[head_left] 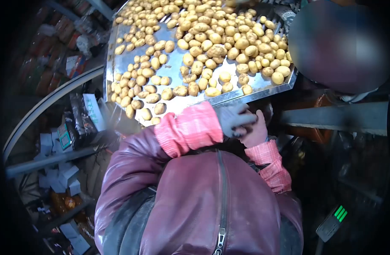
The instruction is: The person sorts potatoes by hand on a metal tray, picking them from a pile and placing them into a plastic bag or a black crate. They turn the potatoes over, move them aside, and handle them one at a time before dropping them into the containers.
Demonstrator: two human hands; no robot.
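My left hand (233,119) wears a grey glove and reaches across to my right, its darker fingertips against the other hand. Motion blur hides how far its fingers are bent. Bare of any glove, my right hand (255,131) meets it with fingers closed at the gloved fingertips, while one digit points upward. Both hands are just below the near edge of a metal tray (178,105), apart from the potatoes (203,44) spread over it. Pink sleeve covers (188,129) wrap both forearms over a maroon jacket.
A grey metal beam (339,115) runs off to the right of the tray. A curved pale rail (46,98) passes on the left. Boxes and paper pieces (61,176) lie below left. Another person (341,46) is close at the upper right.
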